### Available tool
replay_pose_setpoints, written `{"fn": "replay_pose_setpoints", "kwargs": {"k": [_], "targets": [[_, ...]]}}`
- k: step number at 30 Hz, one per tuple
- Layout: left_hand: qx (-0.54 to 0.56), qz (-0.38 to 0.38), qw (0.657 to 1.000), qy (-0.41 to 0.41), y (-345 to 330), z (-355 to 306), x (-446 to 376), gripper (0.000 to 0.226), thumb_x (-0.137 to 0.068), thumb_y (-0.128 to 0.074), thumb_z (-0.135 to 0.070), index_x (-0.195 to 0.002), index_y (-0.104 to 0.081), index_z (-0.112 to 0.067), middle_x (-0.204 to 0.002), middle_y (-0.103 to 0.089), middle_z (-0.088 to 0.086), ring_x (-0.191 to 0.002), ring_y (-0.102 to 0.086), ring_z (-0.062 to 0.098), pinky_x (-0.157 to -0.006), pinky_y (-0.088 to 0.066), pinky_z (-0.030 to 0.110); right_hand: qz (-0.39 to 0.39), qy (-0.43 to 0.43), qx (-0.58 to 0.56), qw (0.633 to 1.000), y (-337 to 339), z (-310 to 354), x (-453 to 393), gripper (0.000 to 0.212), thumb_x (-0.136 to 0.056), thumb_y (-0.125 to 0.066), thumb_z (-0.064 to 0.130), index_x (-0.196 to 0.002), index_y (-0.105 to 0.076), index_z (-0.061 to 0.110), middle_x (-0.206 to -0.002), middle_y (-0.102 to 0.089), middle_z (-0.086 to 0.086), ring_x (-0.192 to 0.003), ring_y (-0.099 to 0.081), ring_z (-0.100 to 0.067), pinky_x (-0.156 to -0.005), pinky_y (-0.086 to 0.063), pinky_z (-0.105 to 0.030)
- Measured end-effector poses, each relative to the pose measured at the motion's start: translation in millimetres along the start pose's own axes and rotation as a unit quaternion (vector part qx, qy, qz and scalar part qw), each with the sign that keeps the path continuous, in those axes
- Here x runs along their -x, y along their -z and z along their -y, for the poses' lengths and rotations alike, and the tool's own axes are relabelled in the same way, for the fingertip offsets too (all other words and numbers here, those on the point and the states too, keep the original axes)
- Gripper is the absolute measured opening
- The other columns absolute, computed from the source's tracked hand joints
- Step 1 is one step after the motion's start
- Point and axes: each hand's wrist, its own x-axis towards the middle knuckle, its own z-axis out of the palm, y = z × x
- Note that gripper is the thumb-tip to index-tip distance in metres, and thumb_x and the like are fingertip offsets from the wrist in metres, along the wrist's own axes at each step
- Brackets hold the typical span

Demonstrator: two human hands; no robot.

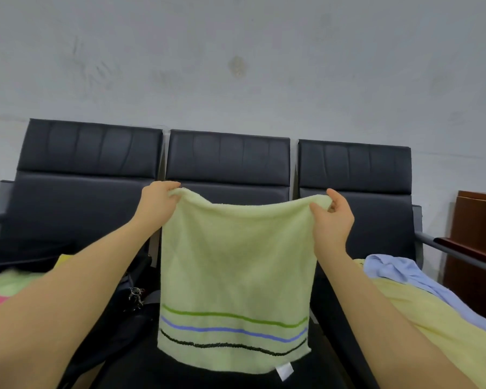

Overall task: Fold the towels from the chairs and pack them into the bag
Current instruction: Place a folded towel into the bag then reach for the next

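Head view, three black chairs (227, 161), left hand (157, 202) and right hand (333, 220) each pinching one green towel (236, 270) corner

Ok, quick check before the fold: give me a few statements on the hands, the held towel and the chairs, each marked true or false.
1. Both hands, left hand and right hand, hold the pale green striped towel by its top corners. True.
2. The towel's three stripes run near its top edge. False: they run near the bottom edge.
3. A light blue towel lies on a pale yellow towel on the right chair. True.
4. The held towel is already folded small. False: it hangs open.
5. The three black padded chairs stand against a red wall. False: the wall is pale grey.
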Motion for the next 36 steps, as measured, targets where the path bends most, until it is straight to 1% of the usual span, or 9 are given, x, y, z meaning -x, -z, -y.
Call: {"fn": "replay_pose_setpoints", "kwargs": {"k": [2, 7, 12, 19, 22, 26, 29, 31, 36], "targets": [[-0.019, -0.015, 1.000, -0.007, -1.6, 5.5, 1.7, 0.030, -0.094, -0.053, -0.017, -0.121, -0.064, -0.008, -0.119, -0.063, 0.012, -0.111, -0.056, 0.026, -0.089, -0.043, 0.031, 0.010, 0.017, 0.051, 0.998, 1.5, -4.4, -2.7, 0.046, -0.088, -0.056, 0.002, -0.132, -0.052, 0.013, -0.126, -0.056, -0.003, -0.114, -0.053, -0.018, -0.101, -0.043, -0.034], [-0.008, -0.058, 0.997, 0.057, -6.7, 14.1, 4.2, 0.020, -0.092, -0.056, -0.020, -0.106, -0.068, -0.014, -0.101, -0.066, 0.007, -0.091, -0.057, 0.023, -0.072, -0.044, 0.033, 0.018, 0.056, 0.156, 0.986, 9.6, -15.9, -7.8, 0.017, -0.091, -0.052, 0.006, -0.098, -0.068, 0.009, -0.103, -0.057, -0.006, -0.090, -0.057, -0.019, -0.066, -0.037, -0.014], [0.068, -0.074, 0.988, 0.113, -15.0, 12.7, 8.3, 0.016, -0.091, -0.056, -0.014, -0.099, -0.071, -0.014, -0.094, -0.067, 0.004, -0.084, -0.055, 0.016, -0.071, -0.041, 0.028, -0.003, 0.012, 0.129, 0.992, 10.9, -19.3, -8.0, 0.014, -0.089, -0.057, 0.014, -0.085, -0.067, 0.023, -0.082, -0.064, 0.001, -0.078, -0.059, -0.018, -0.076, -0.051, -0.035], [0.290, -0.138, 0.916, 0.240, -16.8, 3.0, 3.5, 0.020, -0.087, -0.060, -0.006, -0.101, -0.073, -0.014, -0.108, -0.068, 0.005, -0.099, -0.063, 0.023, -0.090, -0.052, 0.035, -0.001, -0.051, -0.001, 0.999, 10.9, -16.9, -10.4, 0.015, -0.088, -0.060, 0.008, -0.086, -0.069, 0.020, -0.086, -0.067, 0.004, -0.082, -0.062, -0.011, -0.070, -0.047, -0.022], [0.344, -0.135, 0.898, 0.238, -14.7, -1.5, 1.1, 0.026, -0.084, -0.061, 0.001, -0.106, -0.070, -0.009, -0.113, -0.067, 0.009, -0.101, -0.063, 0.023, -0.090, -0.051, 0.033, 0.009, -0.052, 0.004, 0.999, 9.3, -13.5, -13.1, 0.024, -0.089, -0.058, 0.006, -0.110, -0.067, 0.012, -0.102, -0.066, 0.000, -0.094, -0.061, -0.014, -0.081, -0.046, -0.024], [0.268, -0.078, 0.945, 0.170, -11.3, -4.9, -0.6, 0.048, -0.086, -0.053, 0.005, -0.133, -0.053, -0.004, -0.130, -0.055, 0.006, -0.076, -0.053, 0.009, -0.067, -0.045, 0.020, 0.035, -0.016, 0.072, 0.997, 6.9, -10.9, -16.2, 0.040, -0.087, -0.053, 0.001, -0.126, -0.059, 0.009, -0.118, -0.060, -0.002, -0.108, -0.056, -0.019, -0.094, -0.045, -0.032], [0.117, -0.040, 0.987, 0.106, -9.5, 1.2, 1.3, 0.025, -0.089, -0.048, 0.000, -0.105, -0.064, -0.010, -0.091, -0.060, -0.004, -0.058, -0.040, 0.007, -0.053, -0.033, 0.019, 0.029, 0.026, 0.160, 0.986, 7.4, -13.9, -15.7, 0.023, -0.089, -0.050, 0.002, -0.108, -0.065, 0.004, -0.112, -0.063, -0.012, -0.096, -0.059, -0.026, -0.079, -0.047, -0.034], [0.077, -0.039, 0.992, 0.092, -8.0, 6.1, 4.4, 0.020, -0.092, -0.049, -0.005, -0.097, -0.066, -0.014, -0.082, -0.056, -0.003, -0.059, -0.041, 0.008, -0.055, -0.034, 0.022, 0.023, 0.043, 0.213, 0.976, 9.6, -18.9, -14.0, 0.013, -0.092, -0.050, 0.008, -0.095, -0.063, 0.008, -0.106, -0.060, -0.011, -0.083, -0.055, -0.022, -0.069, -0.041, -0.031], [0.001, -0.055, 0.993, 0.105, -6.1, 16.0, 11.7, 0.020, -0.092, -0.056, -0.022, -0.096, -0.064, -0.005, -0.105, -0.053, 0.006, -0.082, -0.053, 0.023, -0.069, -0.039, 0.034, -0.003, 0.041, 0.242, 0.969, 13.2, -20.3, -9.2, 0.006, -0.093, -0.054, 0.016, -0.092, -0.060, 0.013, -0.104, -0.040, -0.001, -0.071, -0.047, -0.016, -0.068, -0.034, -0.030]]}}
